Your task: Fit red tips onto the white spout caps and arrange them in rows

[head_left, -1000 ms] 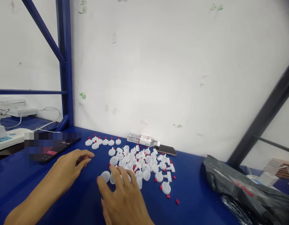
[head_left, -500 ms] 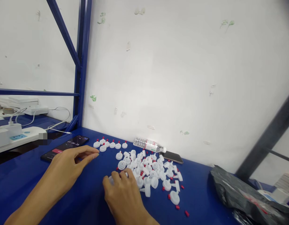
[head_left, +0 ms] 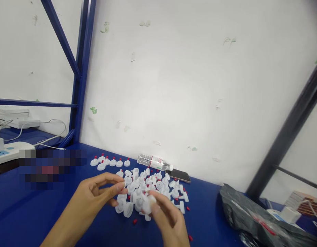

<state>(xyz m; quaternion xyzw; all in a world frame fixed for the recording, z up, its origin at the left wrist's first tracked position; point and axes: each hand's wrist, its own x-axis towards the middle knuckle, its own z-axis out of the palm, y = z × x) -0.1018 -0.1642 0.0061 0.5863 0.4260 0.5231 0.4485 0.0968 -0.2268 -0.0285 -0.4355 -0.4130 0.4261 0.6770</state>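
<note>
My right hand (head_left: 171,218) pinches a white nozzle cap (head_left: 147,204) between thumb and fingers. The cap is slightly blurred and its spout points up and left. To the left, my left hand (head_left: 104,192) has thumb and index finger closed together beside the pile; whatever is between the fingertips is too small to make out. Beneath and behind both hands lies a heap of white nozzle caps (head_left: 160,185). Small red tips are scattered among them, one red tip (head_left: 135,221) lying in front. Several white caps with red tips (head_left: 113,162) stand upright at the back left.
A clear water bottle (head_left: 154,162) lies on its side by the wall, next to a dark phone (head_left: 180,175). A grey plastic bag (head_left: 246,212) sits at the right. Blue shelf posts (head_left: 82,75) and a white power strip (head_left: 16,152) are at the left.
My right hand has risen off the heap with a white nozzle cap in its fingers. My left hand has moved right, towards it. The camera view has shifted slightly right.
</note>
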